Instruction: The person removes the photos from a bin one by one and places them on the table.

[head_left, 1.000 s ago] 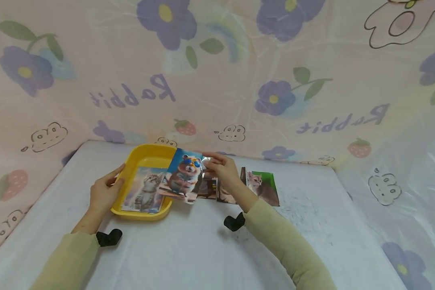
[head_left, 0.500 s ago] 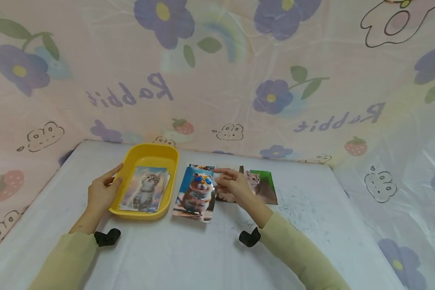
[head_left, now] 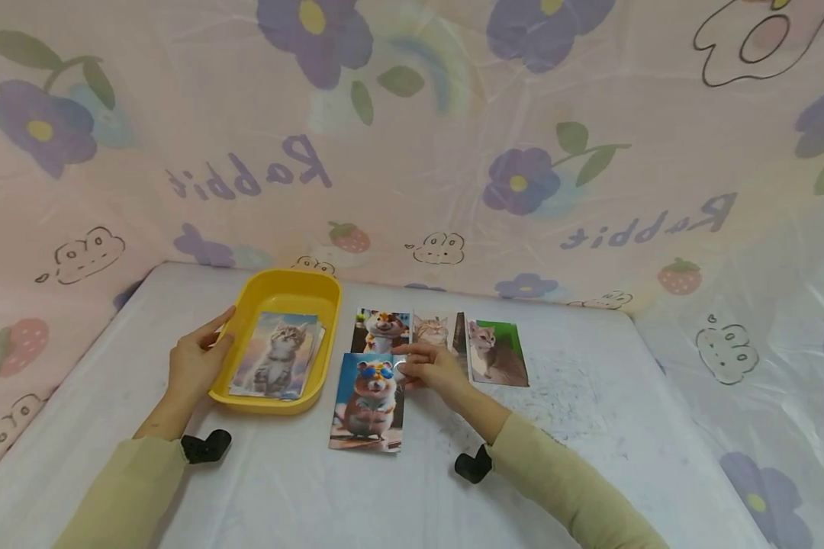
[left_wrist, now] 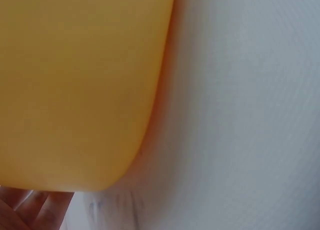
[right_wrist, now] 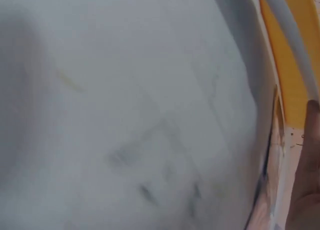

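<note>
My left hand (head_left: 195, 358) grips the left side of a yellow tray (head_left: 288, 279), its thumb at the rim; in the left wrist view its fingers (left_wrist: 42, 210) show past the tray's wall (left_wrist: 75, 90). Inside the tray lies a stack of photo cards, a kitten card (head_left: 275, 354) on top. My right hand (head_left: 442, 374) pinches the upper right corner of a photo card (head_left: 371, 412) of a hamster in blue goggles. That card is low over the table, overlapping the bottom of another hamster card (head_left: 382, 328). Whether it touches the table I cannot tell.
Right of the upper hamster card are a cat card (head_left: 431, 329), partly behind my right hand, and a cat card with a green background (head_left: 497, 354). They lie in a row on the white-covered table (head_left: 281, 488). A patterned curtain (head_left: 419, 152) hangs behind.
My right hand has brought the goggled hamster card from over the tray's right edge to the right and nearer me, below the other hamster card. My left hand stays on the tray.
</note>
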{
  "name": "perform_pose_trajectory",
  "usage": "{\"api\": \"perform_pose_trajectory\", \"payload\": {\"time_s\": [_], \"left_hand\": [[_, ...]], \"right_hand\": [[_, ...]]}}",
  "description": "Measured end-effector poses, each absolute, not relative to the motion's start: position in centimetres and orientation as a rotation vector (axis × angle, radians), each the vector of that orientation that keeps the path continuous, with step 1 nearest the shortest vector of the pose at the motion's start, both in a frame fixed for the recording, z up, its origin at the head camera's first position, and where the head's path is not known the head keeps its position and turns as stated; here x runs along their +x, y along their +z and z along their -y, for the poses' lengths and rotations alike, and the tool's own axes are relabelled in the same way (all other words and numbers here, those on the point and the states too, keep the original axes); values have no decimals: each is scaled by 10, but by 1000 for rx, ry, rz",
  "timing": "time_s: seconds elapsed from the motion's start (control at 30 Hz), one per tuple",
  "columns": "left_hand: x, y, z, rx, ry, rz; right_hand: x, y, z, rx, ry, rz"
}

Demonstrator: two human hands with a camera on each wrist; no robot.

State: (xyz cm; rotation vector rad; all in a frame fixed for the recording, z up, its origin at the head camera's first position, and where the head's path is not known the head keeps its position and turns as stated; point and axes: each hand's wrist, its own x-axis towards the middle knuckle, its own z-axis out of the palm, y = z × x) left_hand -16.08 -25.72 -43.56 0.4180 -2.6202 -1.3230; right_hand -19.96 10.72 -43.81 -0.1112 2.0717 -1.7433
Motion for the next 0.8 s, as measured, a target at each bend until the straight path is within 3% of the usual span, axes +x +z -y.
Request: {"api": "perform_pose_trajectory", "payload": {"time_s": [0.37,0.8], "left_hand": [[-161,-438,256,415,-1343,2602],[-163,-435,257,418,-1381,2589]], "right_hand": [[-189,-453,-99,-121,-1642,-2180],[-185,-450,-91,-683,-1154,-2729]]}}
